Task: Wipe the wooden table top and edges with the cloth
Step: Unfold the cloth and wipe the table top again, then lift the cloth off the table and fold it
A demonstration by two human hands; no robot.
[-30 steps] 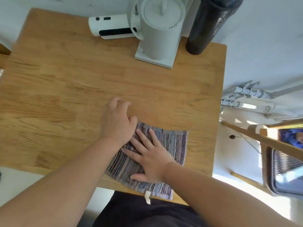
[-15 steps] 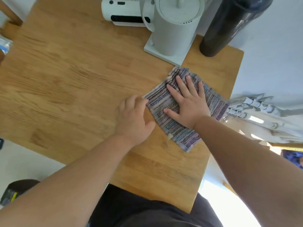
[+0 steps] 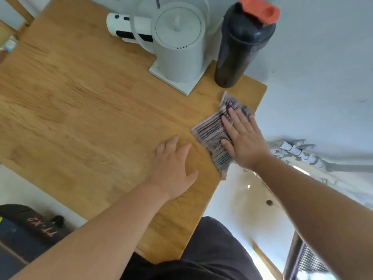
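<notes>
A striped grey-purple cloth (image 3: pixel 212 130) lies folded at the right edge of the wooden table (image 3: pixel 80 110), with one corner hanging over the side. My right hand (image 3: pixel 242 138) presses flat on the cloth, fingers spread, covering its right half. My left hand (image 3: pixel 173 164) rests flat on the bare wood just left of the cloth, holding nothing, fingers slightly apart.
A white kettle (image 3: pixel 177 47) on its square base stands at the back of the table, with a white cylindrical device (image 3: pixel 125 27) behind it. A black bottle (image 3: pixel 240 45) with an orange cap stands at the back right corner, close to the cloth. A dark bag (image 3: pixel 26 229) sits on the floor at lower left.
My right hand has slid the cloth from the near edge toward the back right, now reaching the table's right edge. My left hand followed to the right along the wood.
</notes>
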